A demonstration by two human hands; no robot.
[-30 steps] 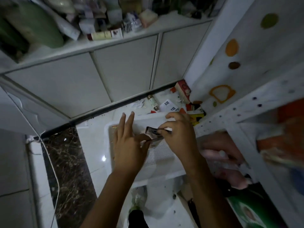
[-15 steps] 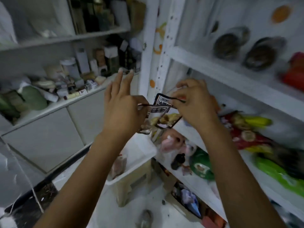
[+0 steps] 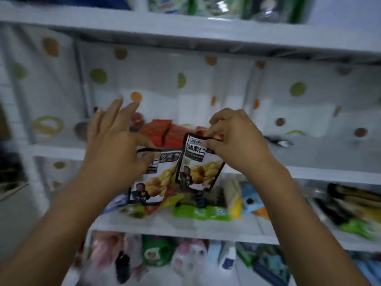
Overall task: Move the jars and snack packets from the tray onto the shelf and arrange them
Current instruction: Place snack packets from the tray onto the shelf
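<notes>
A: Left hand (image 3: 115,155)?
B: Thumb and finger pinch the left snack packet (image 3: 153,182) by its top edge; the other fingers are straight.
A: Right hand (image 3: 237,145)?
B: Pinching the top of the right snack packet (image 3: 201,168). Packets overlap, in the air before the shelf (image 3: 309,174) front edge.

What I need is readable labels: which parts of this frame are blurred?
Head view: the right packet, pinched by the right hand, reads fairly sharp; the left packet, in the left hand, is softer; the shelf boards and lower goods smear with motion blur.

Spotted white backing (image 3: 226,89) — blurred
</notes>
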